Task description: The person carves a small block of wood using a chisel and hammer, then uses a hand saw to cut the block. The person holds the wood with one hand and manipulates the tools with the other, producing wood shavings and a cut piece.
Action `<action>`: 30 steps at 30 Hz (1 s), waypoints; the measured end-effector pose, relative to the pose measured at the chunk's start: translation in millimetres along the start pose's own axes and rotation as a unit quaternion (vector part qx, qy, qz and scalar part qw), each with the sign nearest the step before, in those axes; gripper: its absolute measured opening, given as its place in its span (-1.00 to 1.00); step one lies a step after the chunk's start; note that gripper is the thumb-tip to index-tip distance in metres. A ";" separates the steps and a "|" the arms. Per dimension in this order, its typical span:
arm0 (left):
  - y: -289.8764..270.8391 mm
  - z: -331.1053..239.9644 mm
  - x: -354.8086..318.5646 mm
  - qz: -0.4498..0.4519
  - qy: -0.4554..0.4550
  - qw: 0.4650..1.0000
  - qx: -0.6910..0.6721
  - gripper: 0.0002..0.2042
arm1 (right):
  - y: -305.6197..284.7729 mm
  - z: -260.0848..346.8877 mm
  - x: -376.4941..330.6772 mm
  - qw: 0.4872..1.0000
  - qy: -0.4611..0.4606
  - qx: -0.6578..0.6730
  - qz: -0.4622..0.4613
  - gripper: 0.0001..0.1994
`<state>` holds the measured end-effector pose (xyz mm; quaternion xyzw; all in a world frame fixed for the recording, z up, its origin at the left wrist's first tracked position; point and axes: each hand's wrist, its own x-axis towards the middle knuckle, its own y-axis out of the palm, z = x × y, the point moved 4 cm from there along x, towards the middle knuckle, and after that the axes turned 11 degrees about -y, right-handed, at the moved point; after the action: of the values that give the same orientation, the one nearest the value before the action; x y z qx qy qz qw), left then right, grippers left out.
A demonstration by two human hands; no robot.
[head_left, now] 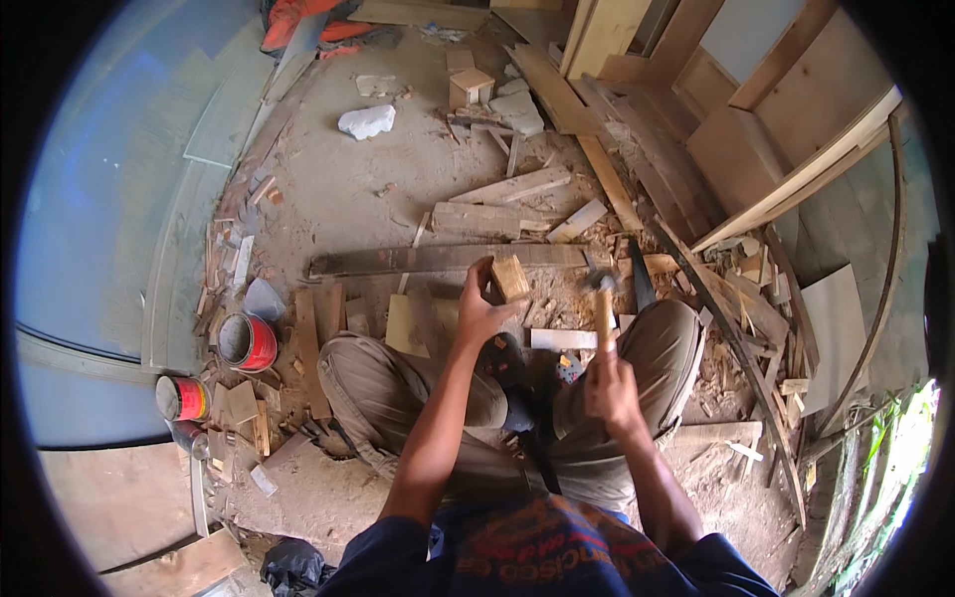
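Observation:
My left hand (481, 305) grips a small pale wooden block (510, 277) and holds it up in front of my knees. My right hand (611, 390) is closed around the wooden handle of a hammer (603, 298). The hammer's metal head is raised just to the right of the block and looks blurred. I am squatting, knees apart, over a dirt floor strewn with wood scraps. A long dark plank (438, 260) lies across the floor just beyond the block.
Two red tins (247, 342) (181, 398) stand at my left by a grey-blue wall. Offcuts and short boards (512, 187) lie ahead, with white stone chunks (366, 121) farther off. Plywood panels and framing (766, 149) lean at the right, beside a splinter pile (746, 298).

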<state>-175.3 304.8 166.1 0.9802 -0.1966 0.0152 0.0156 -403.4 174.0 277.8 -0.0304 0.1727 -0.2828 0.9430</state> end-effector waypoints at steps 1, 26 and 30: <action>-0.5 0.8 3.5 -0.005 0.009 1.000 -0.006 -0.09 | -2.3 34.3 -6.5 0.997 -0.079 0.017 -0.004 -0.39; 20.6 -11.9 -11.4 0.018 0.006 1.000 0.007 -0.05 | 20.4 -22.0 9.5 0.988 -0.107 -0.107 -0.011 -0.44; 19.2 -10.8 -23.2 0.069 -0.043 0.996 0.027 -0.05 | 9.5 70.0 -31.6 0.994 -0.107 0.032 0.001 -0.42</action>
<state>-204.4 296.4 176.5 0.9642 -0.2638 -0.0202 -0.0206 -399.1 196.4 351.8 -0.0300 0.0616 -0.2823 0.9569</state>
